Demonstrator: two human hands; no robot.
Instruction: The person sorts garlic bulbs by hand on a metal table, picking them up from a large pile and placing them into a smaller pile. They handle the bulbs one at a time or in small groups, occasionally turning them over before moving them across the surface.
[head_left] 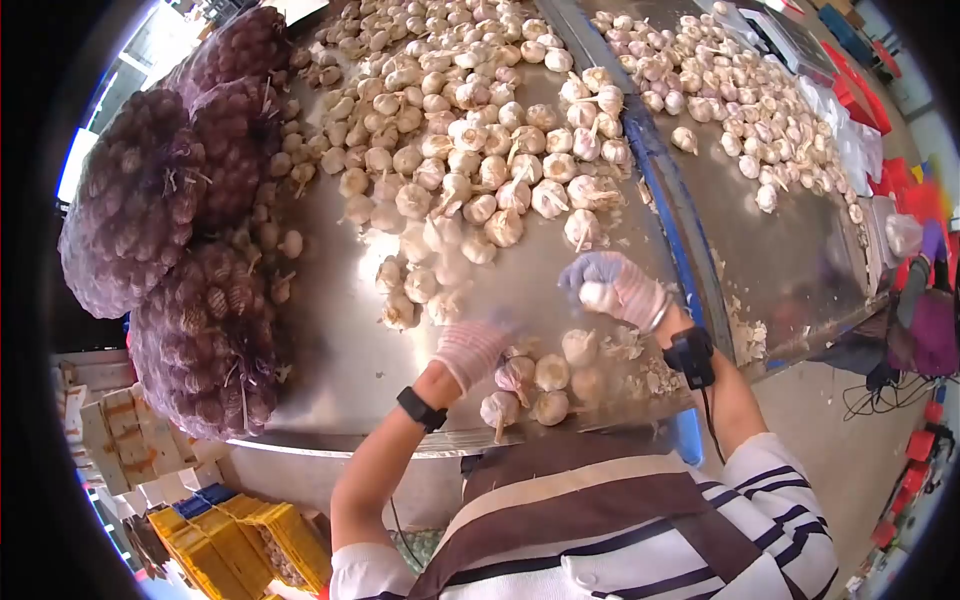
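My left hand [472,352], in a striped glove, reaches over the metal table [340,345], just above and left of a small group of garlic bulbs [551,372]. Its fingers are blurred, and I cannot make out whether they hold anything. My right hand [620,287], gloved in the same way, is curled around a white garlic bulb [598,297] near the blue divider [668,185]. A large spread of loose garlic [465,135] lies beyond both hands. Bits of peel [660,375] are scattered by the right forearm.
Purple net sacks [130,200] of garlic are stacked at the left. More bulbs [745,110] lie on the right table section. A person in purple [932,330] is at the far right. Yellow crates [215,545] stand on the floor at lower left.
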